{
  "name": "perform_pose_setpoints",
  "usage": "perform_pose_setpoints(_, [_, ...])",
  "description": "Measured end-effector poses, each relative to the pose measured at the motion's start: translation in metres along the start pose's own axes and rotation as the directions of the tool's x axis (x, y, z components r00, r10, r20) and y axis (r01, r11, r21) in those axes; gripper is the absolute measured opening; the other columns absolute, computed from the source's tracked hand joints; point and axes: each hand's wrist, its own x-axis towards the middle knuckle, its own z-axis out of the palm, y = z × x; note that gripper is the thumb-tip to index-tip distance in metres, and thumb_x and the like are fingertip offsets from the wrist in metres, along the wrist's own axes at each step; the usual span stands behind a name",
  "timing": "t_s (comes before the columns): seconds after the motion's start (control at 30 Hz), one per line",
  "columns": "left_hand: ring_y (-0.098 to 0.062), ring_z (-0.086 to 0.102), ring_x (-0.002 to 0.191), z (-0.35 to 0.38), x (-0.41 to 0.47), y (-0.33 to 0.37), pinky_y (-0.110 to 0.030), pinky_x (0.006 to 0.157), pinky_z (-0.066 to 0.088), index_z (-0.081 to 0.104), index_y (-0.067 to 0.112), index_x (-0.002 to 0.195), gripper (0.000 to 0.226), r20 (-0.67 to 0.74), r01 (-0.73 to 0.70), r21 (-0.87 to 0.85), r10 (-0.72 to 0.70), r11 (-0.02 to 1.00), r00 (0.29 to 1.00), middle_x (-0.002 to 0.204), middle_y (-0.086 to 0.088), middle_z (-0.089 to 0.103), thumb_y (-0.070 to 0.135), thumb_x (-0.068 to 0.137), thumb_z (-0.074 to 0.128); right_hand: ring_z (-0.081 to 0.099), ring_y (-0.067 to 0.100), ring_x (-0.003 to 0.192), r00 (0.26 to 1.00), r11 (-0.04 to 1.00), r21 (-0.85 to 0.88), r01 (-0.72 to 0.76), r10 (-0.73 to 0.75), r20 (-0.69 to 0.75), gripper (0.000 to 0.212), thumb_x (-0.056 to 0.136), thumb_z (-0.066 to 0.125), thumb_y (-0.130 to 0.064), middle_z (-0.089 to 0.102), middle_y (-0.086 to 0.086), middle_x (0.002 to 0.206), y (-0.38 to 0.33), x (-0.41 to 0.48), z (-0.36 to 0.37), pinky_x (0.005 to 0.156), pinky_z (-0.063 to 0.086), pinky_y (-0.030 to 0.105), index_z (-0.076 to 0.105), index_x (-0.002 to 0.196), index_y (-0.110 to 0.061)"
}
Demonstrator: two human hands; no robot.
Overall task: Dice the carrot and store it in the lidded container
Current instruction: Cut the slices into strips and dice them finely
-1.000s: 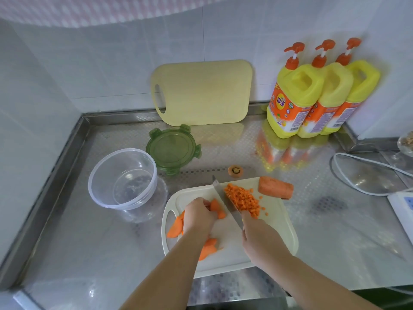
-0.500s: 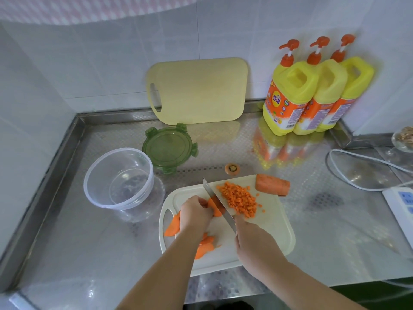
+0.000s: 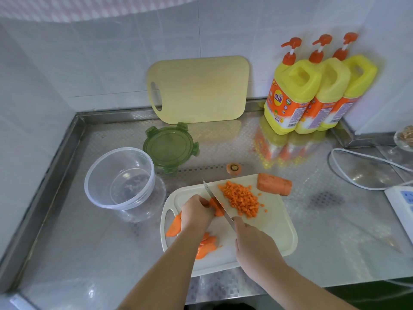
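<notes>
On the white cutting board (image 3: 277, 231) lies a heap of diced carrot (image 3: 241, 199), with an uncut carrot chunk (image 3: 274, 184) at its far right corner. My left hand (image 3: 196, 212) holds carrot strips (image 3: 216, 206) down with curled fingers. My right hand (image 3: 252, 242) grips the knife (image 3: 216, 201), whose blade rests against those strips. Carrot slices (image 3: 174, 227) lie left of my left hand and more slices (image 3: 206, 247) sit under my wrist. The clear round container (image 3: 119, 177) stands empty to the left, with its green lid (image 3: 171, 147) behind it.
A carrot end (image 3: 233, 168) lies on the steel counter behind the board. A yellow cutting board (image 3: 199, 89) leans on the tiled wall. Three yellow pump bottles (image 3: 312, 92) stand at the back right. A white cable (image 3: 366, 173) and a white device (image 3: 402, 204) are at the right.
The knife and my left hand have shifted slightly left along the carrot strips, away from the diced heap. The view has drifted a little.
</notes>
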Motion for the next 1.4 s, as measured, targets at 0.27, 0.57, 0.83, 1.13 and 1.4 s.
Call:
perform_pose_setpoints(0.27, [-0.023, 0.064, 0.081, 0.000, 0.003, -0.003, -0.027, 0.064, 0.046, 0.056, 0.020, 0.083, 0.011, 0.014, -0.012, 0.006, 0.012, 1.000, 1.000, 0.083, -0.005, 0.069, 0.014, 0.079, 0.064, 0.052, 0.015, 0.079, 0.997, 0.999, 0.039, -0.011, 0.014, -0.078, 0.036, 0.101, 0.030, -0.019, 0.045, -0.008, 0.083, 0.008, 0.004, -0.006, 0.065, 0.036, 0.025, 0.028, 0.137, -0.022])
perform_pose_setpoints(0.57, [-0.011, 0.060, 0.074, -0.029, 0.006, 0.009, -0.025, 0.069, 0.047, 0.063, 0.018, 0.106, 0.017, -0.132, -0.211, -0.032, 0.205, 0.977, 0.970, 0.082, 0.011, 0.058, 0.021, 0.090, 0.061, 0.055, 0.023, 0.076, 0.987, 0.990, -0.142, 0.015, -0.038, -0.155, 0.039, 0.096, 0.039, -0.016, 0.045, -0.005, 0.126, 0.024, 0.000, -0.025, 0.047, 0.026, 0.024, 0.032, 0.134, -0.024])
perform_pose_setpoints(0.83, [-0.016, 0.059, 0.097, -0.036, -0.015, 0.090, -0.023, 0.083, 0.042, 0.073, 0.019, 0.099, 0.030, 0.606, -0.731, 0.409, 0.437, 0.545, 0.665, 0.104, -0.001, 0.067, 0.007, 0.087, 0.049, 0.016, 0.017, 0.024, 0.963, 0.922, -0.376, 0.097, -0.182, -0.199, 0.056, 0.020, 0.077, -0.001, 0.048, 0.001, 0.061, 0.047, -0.006, -0.039, 0.053, -0.010, 0.021, 0.061, 0.072, -0.015])
perform_pose_setpoints(1.13, [-0.016, 0.058, 0.105, 0.011, 0.006, 0.086, -0.022, 0.082, 0.042, 0.073, 0.022, 0.099, 0.036, 0.682, -0.710, 0.472, 0.294, 0.522, 0.669, 0.112, 0.002, 0.068, 0.004, 0.085, 0.044, 0.006, 0.012, 0.031, 0.946, 0.913, -0.387, 0.127, -0.229, -0.230, 0.053, 0.017, 0.064, -0.004, 0.056, -0.001, 0.063, 0.047, -0.020, -0.039, 0.047, 0.001, 0.022, 0.063, 0.068, -0.018])
perform_pose_setpoints(1.4, [-0.007, 0.050, 0.076, 0.006, 0.015, 0.086, -0.016, 0.062, 0.038, 0.073, 0.017, 0.089, 0.038, 0.600, -0.634, 0.375, 0.345, 0.676, 0.722, 0.079, 0.009, 0.059, -0.003, 0.082, 0.040, -0.017, 0.011, 0.057, 0.908, 0.899, -0.410, 0.154, -0.293, -0.301, 0.045, 0.026, 0.046, -0.007, 0.050, -0.002, 0.059, 0.049, -0.017, -0.039, 0.056, -0.012, 0.025, 0.062, 0.067, -0.018])
